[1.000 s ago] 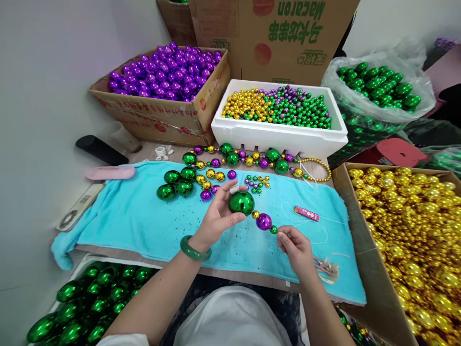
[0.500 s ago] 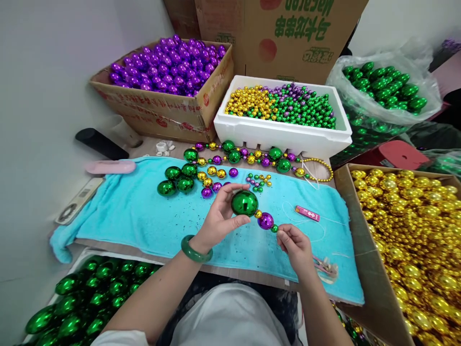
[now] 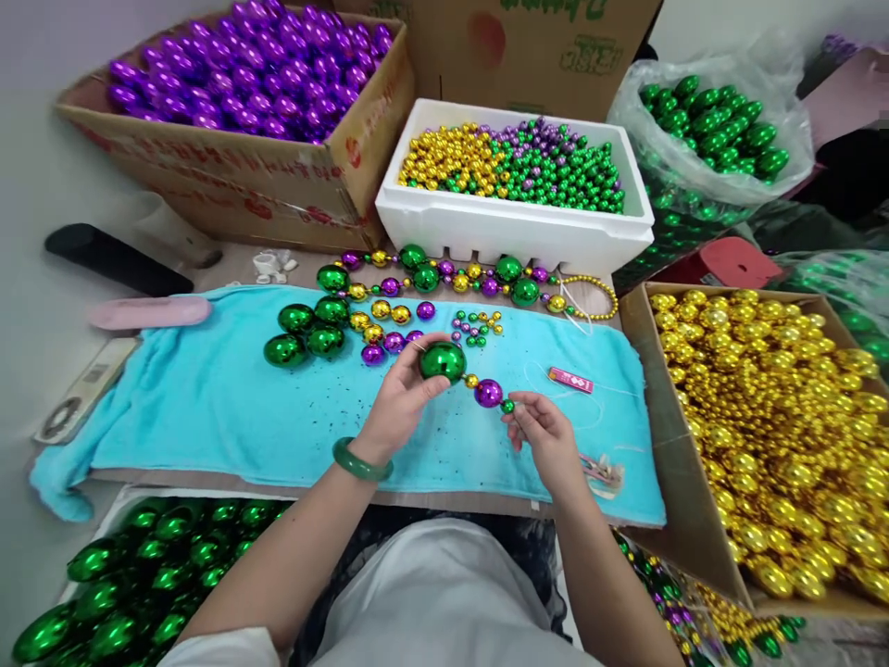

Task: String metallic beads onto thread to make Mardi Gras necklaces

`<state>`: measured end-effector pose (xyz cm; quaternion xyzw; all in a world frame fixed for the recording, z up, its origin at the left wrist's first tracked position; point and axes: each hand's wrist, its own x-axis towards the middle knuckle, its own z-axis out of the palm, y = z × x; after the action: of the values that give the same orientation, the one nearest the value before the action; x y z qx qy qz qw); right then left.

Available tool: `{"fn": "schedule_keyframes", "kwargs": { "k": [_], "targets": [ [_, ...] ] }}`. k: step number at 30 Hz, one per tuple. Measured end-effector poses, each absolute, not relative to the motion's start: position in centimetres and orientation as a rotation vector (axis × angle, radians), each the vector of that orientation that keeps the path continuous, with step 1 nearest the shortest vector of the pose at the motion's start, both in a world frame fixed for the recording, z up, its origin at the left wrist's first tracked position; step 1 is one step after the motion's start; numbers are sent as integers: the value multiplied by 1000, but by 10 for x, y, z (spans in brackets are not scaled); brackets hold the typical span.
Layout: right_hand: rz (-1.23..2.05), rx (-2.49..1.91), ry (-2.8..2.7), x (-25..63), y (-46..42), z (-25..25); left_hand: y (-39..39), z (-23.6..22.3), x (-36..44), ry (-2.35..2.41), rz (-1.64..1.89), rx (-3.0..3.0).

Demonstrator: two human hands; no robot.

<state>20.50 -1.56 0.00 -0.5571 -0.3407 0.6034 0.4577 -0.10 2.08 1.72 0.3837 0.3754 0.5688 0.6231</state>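
Note:
My left hand [image 3: 403, 394], with a green bangle at its wrist, is closed round a large shiny green bead [image 3: 443, 362]. In a row from that bead run a small gold bead [image 3: 471, 381], a purple bead [image 3: 489, 393] and a small green bead [image 3: 508, 407]. At the small green bead, my right hand [image 3: 543, 428] pinches the end of the row; the string there is too fine to make out. Beneath both hands lies a turquoise towel [image 3: 229, 389]. Loose large green beads [image 3: 285, 350], gold beads [image 3: 373, 333] and tiny mixed beads [image 3: 478, 328] rest on it.
A strung bead necklace [image 3: 490, 286] lies behind the towel. Around stand a carton of purple beads [image 3: 361, 139], a white foam box [image 3: 514, 218], a bag of green beads [image 3: 715, 130] and a carton of gold beads [image 3: 701, 463]. A pink packet [image 3: 570, 380] lies on the towel.
The camera view has shifted, so the whole scene sits further left and higher. Both hands keep their hold on the bead row; the right fingers have changed their pose slightly at its end.

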Motion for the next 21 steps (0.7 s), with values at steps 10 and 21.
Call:
{"fn": "schedule_keyframes", "kwargs": {
  "k": [10,21],
  "targets": [
    [1414,-1420,-841,214,-8,-13,22,-6,-1,1063,1299,547],
    [1356,-1494,-861,226,0,-34,23,-18,5,1248,1380,673]
  ]
}}
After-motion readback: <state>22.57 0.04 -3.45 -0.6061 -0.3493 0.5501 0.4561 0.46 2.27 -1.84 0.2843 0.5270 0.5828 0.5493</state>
